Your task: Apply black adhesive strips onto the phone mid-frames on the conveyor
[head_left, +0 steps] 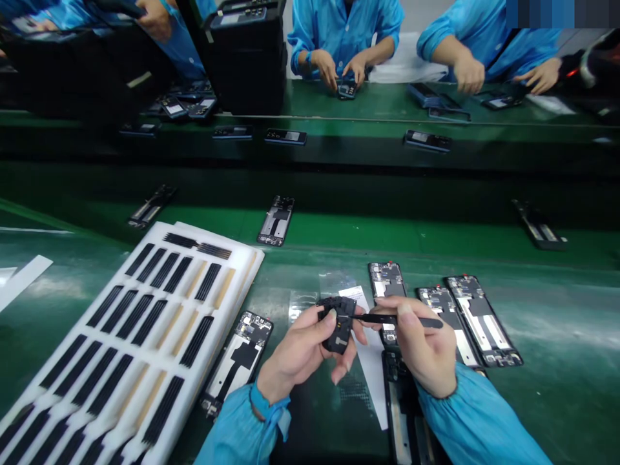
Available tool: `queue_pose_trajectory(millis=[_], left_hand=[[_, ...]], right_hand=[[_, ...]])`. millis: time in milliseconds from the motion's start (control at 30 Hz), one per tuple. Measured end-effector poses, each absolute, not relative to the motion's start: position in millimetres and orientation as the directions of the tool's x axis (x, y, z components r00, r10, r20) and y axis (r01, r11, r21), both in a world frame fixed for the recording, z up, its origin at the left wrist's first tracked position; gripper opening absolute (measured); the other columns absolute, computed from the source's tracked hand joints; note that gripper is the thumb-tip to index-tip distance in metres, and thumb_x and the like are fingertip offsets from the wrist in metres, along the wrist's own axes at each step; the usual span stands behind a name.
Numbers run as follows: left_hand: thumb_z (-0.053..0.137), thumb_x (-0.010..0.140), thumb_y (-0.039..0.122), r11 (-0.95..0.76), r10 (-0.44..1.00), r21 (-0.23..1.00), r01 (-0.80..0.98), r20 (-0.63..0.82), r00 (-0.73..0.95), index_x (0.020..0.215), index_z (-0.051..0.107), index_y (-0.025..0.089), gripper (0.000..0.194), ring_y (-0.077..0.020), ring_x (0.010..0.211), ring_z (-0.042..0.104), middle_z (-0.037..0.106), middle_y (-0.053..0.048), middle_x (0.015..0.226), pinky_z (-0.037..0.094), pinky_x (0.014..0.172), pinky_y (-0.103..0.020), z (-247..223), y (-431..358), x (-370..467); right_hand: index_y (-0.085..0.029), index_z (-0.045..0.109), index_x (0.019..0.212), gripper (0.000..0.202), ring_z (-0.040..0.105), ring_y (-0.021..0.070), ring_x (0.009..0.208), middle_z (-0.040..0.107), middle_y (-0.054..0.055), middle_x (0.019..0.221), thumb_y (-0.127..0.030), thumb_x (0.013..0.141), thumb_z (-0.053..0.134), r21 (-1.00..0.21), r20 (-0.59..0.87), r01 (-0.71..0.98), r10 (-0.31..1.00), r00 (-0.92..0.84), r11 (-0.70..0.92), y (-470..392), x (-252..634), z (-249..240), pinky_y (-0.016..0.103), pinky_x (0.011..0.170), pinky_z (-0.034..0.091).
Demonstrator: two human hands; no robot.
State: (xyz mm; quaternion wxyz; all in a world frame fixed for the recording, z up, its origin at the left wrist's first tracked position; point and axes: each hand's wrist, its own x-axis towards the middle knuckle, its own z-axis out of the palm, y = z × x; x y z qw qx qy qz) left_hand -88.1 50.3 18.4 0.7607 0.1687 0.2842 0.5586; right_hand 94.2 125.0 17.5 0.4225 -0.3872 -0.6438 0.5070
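My left hand [310, 342] grips a small black phone part [339, 326], a moulded cover with cutouts, between thumb and fingers. In my right hand [423, 342] is a black pen-like tool, probably tweezers [382, 318], held level with its tip against the part's right edge. Below both hands a white paper strip [371, 374] lies on the green bench. An opened phone frame [386, 284] rests just behind my right hand, and a darker phone frame [402, 413] lies under my right wrist.
White foam trays [194, 342] with black strips in slots stand at left. Opened phones lie beside them [242, 355] and at right [482, 320]. More phones [276, 219] sit on the green conveyor [339, 229]. Across it, co-workers' hands [339, 68] handle phones near stacked black trays [247, 58].
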Motion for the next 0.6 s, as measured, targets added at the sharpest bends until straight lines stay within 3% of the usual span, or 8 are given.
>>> queue_pose_trajectory(millis=[200,433,600], left_hand=[[0.055,0.097,0.029,0.255,0.966,0.63,-0.733,-0.193,0.17,0.124,0.062,0.01,0.033,-0.0121,0.057,0.062,0.07,-0.015,0.097,0.048,0.04,-0.019,19.6,48.7,-86.1],[0.054,0.099,0.031,0.27,0.962,0.727,-0.631,-0.179,0.206,0.128,0.058,0.011,0.036,-0.0106,0.058,0.061,0.07,-0.015,0.1,0.049,0.041,-0.018,26.3,47.4,-88.7],[0.054,0.097,0.031,0.295,0.955,0.729,-0.617,-0.247,0.165,0.123,0.06,0.008,0.036,-0.0105,0.052,0.057,0.071,-0.014,0.092,0.043,0.036,-0.018,29.9,46.1,-85.0]], right_hand=[[-0.024,0.075,0.101,0.024,0.074,0.0191,0.084,0.078,0.003,0.093,-0.025,0.101,0.051,-0.911,0.34,0.086,0.854,-0.394,0.403,127.7,98.8,18.4,0.028,0.075,0.06],[-0.024,0.07,0.112,0.027,0.071,0.0215,0.095,0.075,0.005,0.099,-0.019,0.103,0.046,-0.892,0.425,-0.09,0.756,-0.497,0.442,132.4,103.0,12.5,0.035,0.084,0.057],[-0.025,0.071,0.112,0.026,0.071,0.021,0.095,0.075,0.005,0.098,-0.019,0.102,0.048,-0.875,0.439,-0.07,0.724,-0.532,0.478,127.7,106.7,19.2,0.034,0.083,0.058]])
